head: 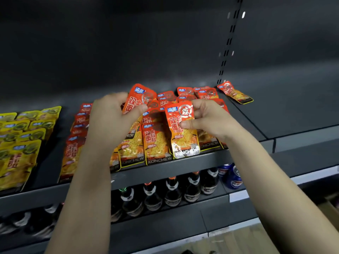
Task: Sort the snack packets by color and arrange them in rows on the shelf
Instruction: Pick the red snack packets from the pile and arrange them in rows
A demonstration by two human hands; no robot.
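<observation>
Gripping a red packet [139, 98] in left hand [110, 116], pinching a second packet [183, 136] in right hand [209, 118]. Could knock the overlapping red rows [156, 142] off the shelf [174, 167] edge when slotting either in.

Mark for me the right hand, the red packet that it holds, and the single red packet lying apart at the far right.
right hand [211, 120]: head view, back of the hand.
held red packet [185, 142]: head view, its lower middle.
single red packet [235, 92]: head view, its middle.
</observation>
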